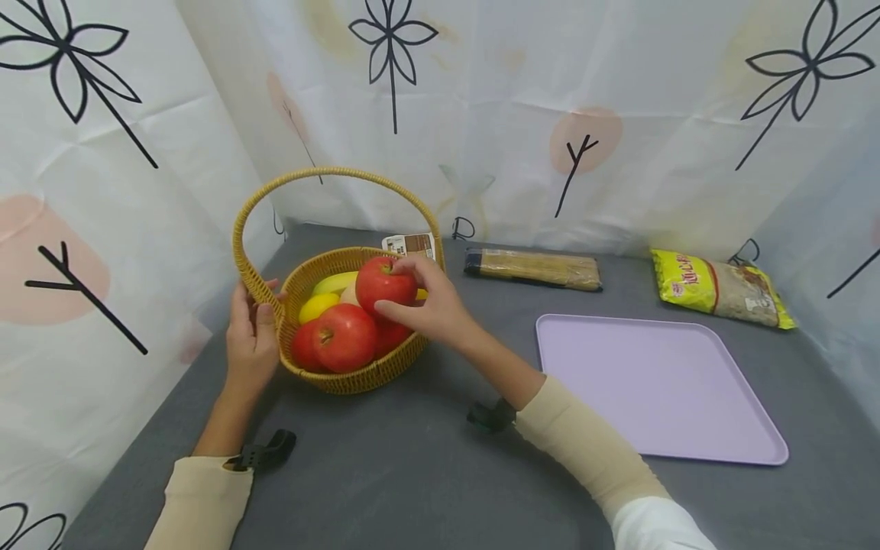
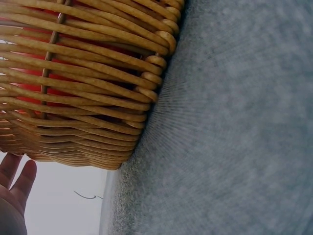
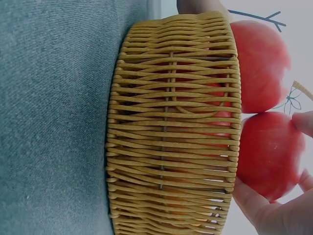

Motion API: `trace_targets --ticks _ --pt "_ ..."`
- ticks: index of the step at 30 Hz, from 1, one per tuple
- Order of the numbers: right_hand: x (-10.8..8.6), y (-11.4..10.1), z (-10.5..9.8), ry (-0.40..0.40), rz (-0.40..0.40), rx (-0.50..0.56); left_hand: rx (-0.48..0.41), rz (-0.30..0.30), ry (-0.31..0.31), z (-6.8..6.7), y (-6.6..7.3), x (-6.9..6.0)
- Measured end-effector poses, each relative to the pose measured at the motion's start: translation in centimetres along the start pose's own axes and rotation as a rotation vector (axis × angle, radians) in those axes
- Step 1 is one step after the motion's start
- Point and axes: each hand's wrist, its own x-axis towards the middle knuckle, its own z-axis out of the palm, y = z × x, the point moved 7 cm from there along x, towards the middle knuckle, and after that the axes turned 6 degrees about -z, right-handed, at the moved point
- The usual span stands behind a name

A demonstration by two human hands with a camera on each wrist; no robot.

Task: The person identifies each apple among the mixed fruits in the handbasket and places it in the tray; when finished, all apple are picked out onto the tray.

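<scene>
A wicker basket (image 1: 351, 380) with a tall handle holds several red apples, a yellow lemon (image 1: 319, 306) and a banana (image 1: 334, 283). My left hand (image 1: 252, 336) rests against the basket's left side at the foot of the handle; in the left wrist view its fingers (image 2: 24, 181) touch the weave. My right hand (image 1: 436, 302) pinches a red apple (image 1: 382, 283) at the basket's right side, on top of the other fruit. Seen from the right wrist, the fingers and thumb lie round that apple (image 3: 270, 154), beside another apple (image 3: 259, 66).
A lilac tray (image 1: 660, 389) lies on the grey table at the right. Behind it are a flat pack of noodles (image 1: 536, 267) and a yellow bag (image 1: 718, 289). A small labelled packet (image 1: 410, 244) is behind the basket. Printed curtains enclose the table's back and sides.
</scene>
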Motion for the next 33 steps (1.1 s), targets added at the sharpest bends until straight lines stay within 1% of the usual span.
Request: trace_targets --ticks 5,8,12,15,20,23,25,29,31,33 --pt "-0.5 -0.5 -0.2 0.010 -0.019 0.005 0.003 -0.012 0.000 -0.1 -0.3 -0.1" --pt "-1.0 -0.8 -0.6 0.021 -0.017 0.014 -0.002 -0.016 0.000 0.0 -1.4 -0.2" --pt "-1.9 -1.3 -1.4 0.045 -0.008 -0.006 -0.006 -0.044 -0.009 0.1 -3.4 -0.2" --pt "-2.5 -1.8 -2.1 0.053 -0.012 -0.039 -0.016 -0.054 -0.010 0.2 -4.0 -0.3" --pt "-3.4 -3.0 -2.7 0.032 -0.049 -0.080 -0.048 -0.041 -0.001 -0.1 -3.9 -0.3" --pt "-3.9 -3.7 -3.0 0.010 -0.071 -0.101 -0.053 -0.037 0.004 -0.3 -3.9 -0.3" --pt "-4.3 -4.1 -3.1 0.001 -0.072 -0.103 -0.051 -0.039 0.007 -0.4 -3.9 -0.3" --pt "-5.4 -4.4 -3.7 -0.005 -0.036 -0.106 -0.036 -0.048 0.000 -0.4 -4.1 -0.3" --pt "-6.0 -4.5 -4.1 -0.008 -0.008 -0.115 -0.033 -0.042 0.002 -0.4 -4.1 -0.3" --pt "-6.7 -4.6 -4.6 -0.012 0.025 -0.141 -0.031 -0.033 0.004 -0.3 -3.2 -0.2"
